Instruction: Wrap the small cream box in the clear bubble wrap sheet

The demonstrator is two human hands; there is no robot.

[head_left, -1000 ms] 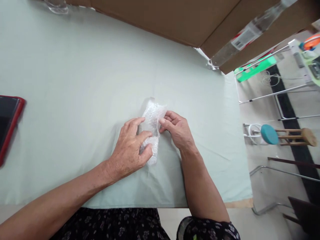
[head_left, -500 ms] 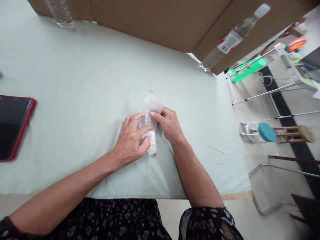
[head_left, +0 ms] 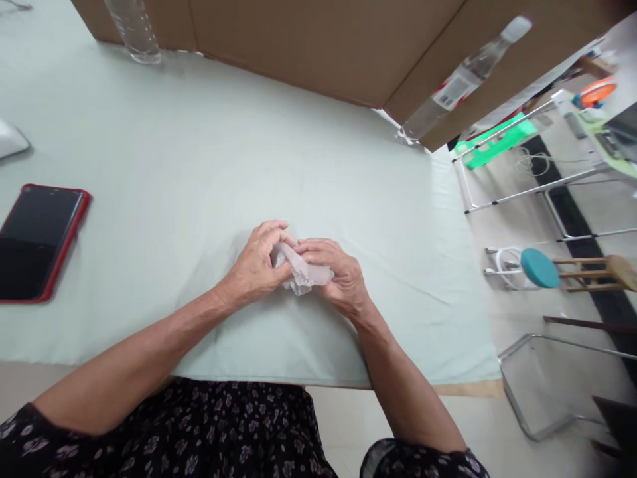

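Note:
A small bundle of clear bubble wrap [head_left: 302, 274] lies between both hands on the pale green tablecloth [head_left: 199, 166], near the table's front edge. My left hand [head_left: 256, 264] is curled round its left side, fingers bent over the top. My right hand [head_left: 334, 273] grips its right side, fingers folded across the wrap. Most of the bundle is hidden by the fingers; whatever is wrapped inside cannot be seen.
A phone in a red case [head_left: 37, 240] lies at the left. Large cardboard boxes [head_left: 308, 46] stand at the back, with a clear plastic bottle [head_left: 133, 30] at the back left and another bottle [head_left: 460, 78] at the right. Stools and metal frames stand on the floor to the right.
The tall flap of bubble wrap has been folded down into a compact bundle. Both hands have closed in over it and moved slightly toward me.

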